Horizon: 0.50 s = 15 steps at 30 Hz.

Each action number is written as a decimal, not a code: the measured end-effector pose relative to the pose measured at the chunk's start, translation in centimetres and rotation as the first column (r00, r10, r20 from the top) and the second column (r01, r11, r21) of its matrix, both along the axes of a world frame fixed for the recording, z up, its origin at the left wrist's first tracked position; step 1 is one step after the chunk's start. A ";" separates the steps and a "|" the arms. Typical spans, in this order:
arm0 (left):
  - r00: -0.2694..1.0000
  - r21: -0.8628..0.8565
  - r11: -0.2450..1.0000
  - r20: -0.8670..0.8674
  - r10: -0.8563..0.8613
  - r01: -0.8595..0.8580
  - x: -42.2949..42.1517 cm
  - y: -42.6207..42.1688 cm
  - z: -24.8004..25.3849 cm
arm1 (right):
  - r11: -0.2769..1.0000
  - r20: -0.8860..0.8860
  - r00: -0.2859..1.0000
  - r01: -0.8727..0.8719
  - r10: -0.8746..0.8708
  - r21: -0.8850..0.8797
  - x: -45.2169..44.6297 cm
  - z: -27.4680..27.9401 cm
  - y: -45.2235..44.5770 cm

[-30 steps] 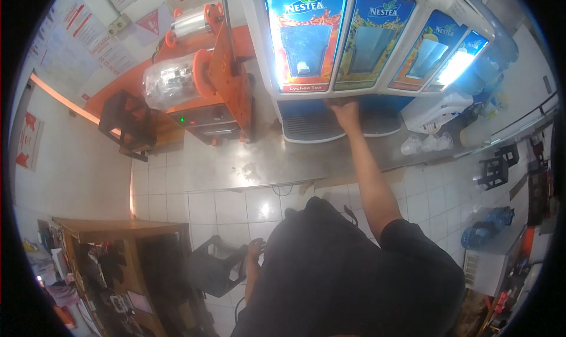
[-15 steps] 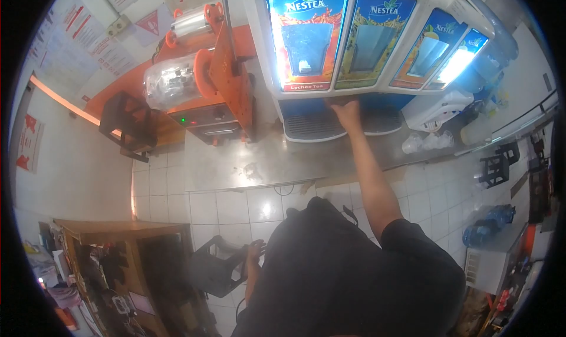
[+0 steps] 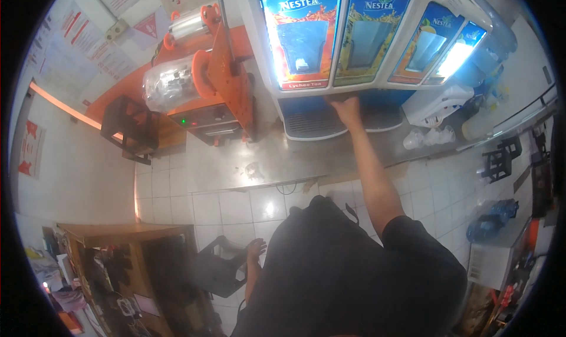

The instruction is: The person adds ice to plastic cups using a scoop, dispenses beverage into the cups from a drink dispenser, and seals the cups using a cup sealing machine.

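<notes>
My right arm stretches forward to a Nestea drink dispenser (image 3: 305, 83) with several lit panels. At its lower front edge, above the drip tray (image 3: 315, 127), is my right hand (image 3: 348, 110); the thumb shows, while the other fingers are mostly hidden under the machine. Whether they grip anything cannot be seen. Down by my left side hangs my left hand (image 3: 255, 250), holding nothing, with its fingers loosely apart. Nearest to it is a black plastic stool (image 3: 219, 272) on the tiled floor.
An orange cup-sealing machine (image 3: 221, 95) with a film roll stands left on the metal counter (image 3: 236, 169). Clear plastic cups (image 3: 433, 136) lie right of the dispenser. A wooden cabinet (image 3: 124, 231) is at lower left, and blue water bottles (image 3: 492, 222) are at right.
The view has shifted slightly. My right hand stays under the dispenser's front edge, and my left hand still hangs beside the stool.
</notes>
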<state>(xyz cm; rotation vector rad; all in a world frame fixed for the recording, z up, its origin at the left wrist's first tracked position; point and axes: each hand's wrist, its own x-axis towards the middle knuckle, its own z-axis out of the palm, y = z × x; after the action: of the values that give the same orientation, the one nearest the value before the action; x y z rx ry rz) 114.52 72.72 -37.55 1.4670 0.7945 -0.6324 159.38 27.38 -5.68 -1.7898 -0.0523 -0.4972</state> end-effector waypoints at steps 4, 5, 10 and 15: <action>0.979 0.056 0.996 0.188 -0.081 0.071 0.1 0.0 0.5 | 1.000 -0.105 0.994 0.021 -0.019 0.018 -0.6 -0.1 0.0; 0.989 0.061 0.996 0.130 -0.072 0.065 0.4 -0.3 1.4 | 0.999 -0.109 0.994 0.029 -0.026 0.028 -0.7 -0.1 0.0; 0.999 0.069 0.997 0.036 -0.020 0.017 0.6 -0.9 2.3 | 0.998 -0.136 0.989 0.058 -0.058 -0.004 -2.2 1.3 0.4; 1.000 0.086 0.996 -0.014 0.018 -0.017 -0.2 -0.7 2.3 | 0.998 -0.028 0.998 0.057 -0.057 0.015 -2.4 -2.1 -0.1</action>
<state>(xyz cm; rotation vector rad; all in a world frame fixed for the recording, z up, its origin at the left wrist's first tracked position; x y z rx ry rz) 114.28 71.98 -35.20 1.5331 0.8537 -0.6031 156.97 27.32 -7.78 -1.7858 0.0220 -0.5125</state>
